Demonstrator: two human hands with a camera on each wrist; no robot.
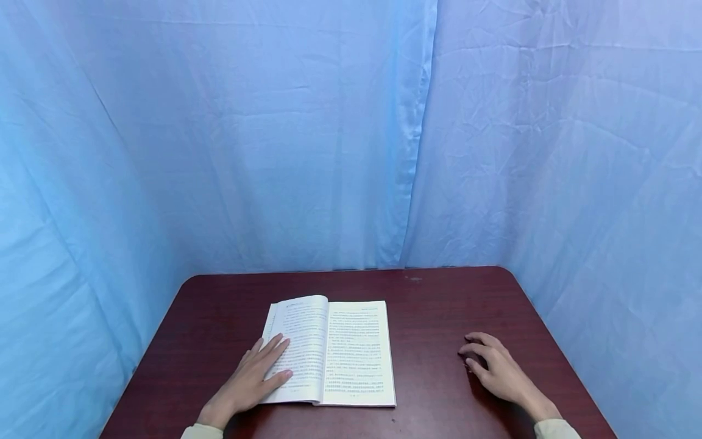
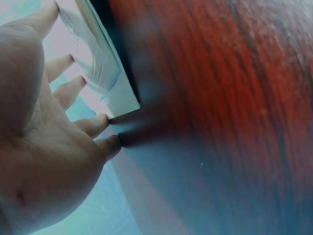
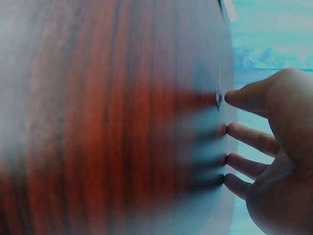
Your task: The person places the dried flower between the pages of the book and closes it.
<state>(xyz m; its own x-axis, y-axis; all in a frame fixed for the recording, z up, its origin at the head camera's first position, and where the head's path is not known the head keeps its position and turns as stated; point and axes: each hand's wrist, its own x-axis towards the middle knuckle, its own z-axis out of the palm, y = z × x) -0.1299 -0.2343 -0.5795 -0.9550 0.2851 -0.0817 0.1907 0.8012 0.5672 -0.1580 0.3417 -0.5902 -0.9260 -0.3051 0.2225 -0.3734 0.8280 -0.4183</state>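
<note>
An open book (image 1: 359, 353) with printed text lies on the table, its left-hand pages slightly fanned and raised. My left hand (image 1: 248, 378) rests over the outer edge of the left page, fingers spread and nearly straight. In the left wrist view, the left hand (image 2: 54, 112) has fingertips at the pages and by the book's corner (image 2: 124, 107). Well to the right of the book, my right hand (image 1: 501, 372) rests with fingertips on the tabletop, fingers loosely bent and holding nothing. A thin, small shiny sliver (image 3: 218, 95) lies just beyond the right thumb in the right wrist view.
The dark red wood-grain table (image 1: 439, 317) has rounded far corners. Light blue curtains (image 1: 274, 152) hang close along its back and both sides. A pale scuff (image 1: 414, 278) marks the tabletop near the back edge.
</note>
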